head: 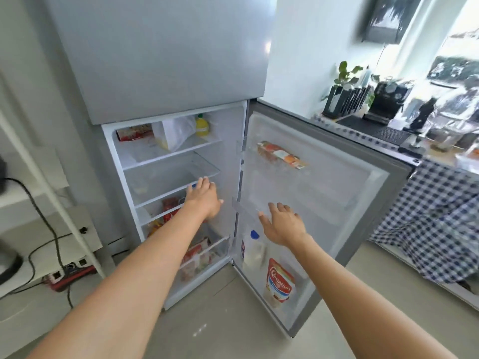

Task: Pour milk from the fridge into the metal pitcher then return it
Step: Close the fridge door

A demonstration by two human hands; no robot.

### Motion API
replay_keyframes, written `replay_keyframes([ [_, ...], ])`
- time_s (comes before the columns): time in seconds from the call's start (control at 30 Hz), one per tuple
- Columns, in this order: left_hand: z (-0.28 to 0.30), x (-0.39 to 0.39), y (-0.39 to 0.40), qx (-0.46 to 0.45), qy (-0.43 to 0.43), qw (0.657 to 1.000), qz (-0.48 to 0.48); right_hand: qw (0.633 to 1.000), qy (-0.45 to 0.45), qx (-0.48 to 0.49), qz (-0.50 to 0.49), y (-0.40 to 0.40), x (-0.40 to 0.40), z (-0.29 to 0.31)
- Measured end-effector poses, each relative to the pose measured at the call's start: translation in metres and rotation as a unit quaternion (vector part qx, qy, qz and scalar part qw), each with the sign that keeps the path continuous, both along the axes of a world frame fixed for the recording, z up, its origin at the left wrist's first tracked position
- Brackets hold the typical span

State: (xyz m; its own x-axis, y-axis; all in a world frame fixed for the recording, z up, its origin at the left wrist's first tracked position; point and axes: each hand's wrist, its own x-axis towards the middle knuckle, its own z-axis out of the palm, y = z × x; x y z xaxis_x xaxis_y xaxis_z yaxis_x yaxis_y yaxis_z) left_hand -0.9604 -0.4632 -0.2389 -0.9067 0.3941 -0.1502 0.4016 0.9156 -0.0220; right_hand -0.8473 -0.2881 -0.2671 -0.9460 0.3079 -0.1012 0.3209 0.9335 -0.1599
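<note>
The silver fridge (166, 73) stands with its lower door (324, 193) swung open to the right. A milk bottle (252, 251) with a blue cap stands in the bottom door rack. My right hand (282, 224) hovers open just above it, fingers spread, touching nothing. My left hand (204, 198) reaches open into the fridge body near the middle shelves, holding nothing. The metal pitcher cannot be made out in the blurred counter area.
A red and white pouch (280, 283) sits beside the bottle in the door rack. Food packets lie on the shelves and in the drawer (204, 257). A counter with a checked cloth (435, 216) and a coffee machine (388, 99) is to the right. A power strip and cables (64, 273) lie left.
</note>
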Motion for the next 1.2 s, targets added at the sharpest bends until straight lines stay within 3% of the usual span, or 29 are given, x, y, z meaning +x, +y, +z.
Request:
replay_keyframes([
  [0.2,0.069,0.021,0.006,0.018,0.02,1.0,-0.009,0.996,0.066,0.063,-0.008,0.011,0.017,0.079],
  [0.5,0.129,0.049,0.046,0.036,0.07,0.994,-0.076,0.981,0.116,0.108,-0.11,0.067,0.07,0.148],
  [0.87,0.129,0.084,0.125,0.036,0.049,0.989,-0.132,0.967,0.113,0.077,-0.215,0.161,0.131,0.147],
  [1.2,0.121,0.102,0.226,0.08,0.031,0.989,-0.123,0.978,0.075,0.039,-0.19,0.263,0.134,0.116],
])
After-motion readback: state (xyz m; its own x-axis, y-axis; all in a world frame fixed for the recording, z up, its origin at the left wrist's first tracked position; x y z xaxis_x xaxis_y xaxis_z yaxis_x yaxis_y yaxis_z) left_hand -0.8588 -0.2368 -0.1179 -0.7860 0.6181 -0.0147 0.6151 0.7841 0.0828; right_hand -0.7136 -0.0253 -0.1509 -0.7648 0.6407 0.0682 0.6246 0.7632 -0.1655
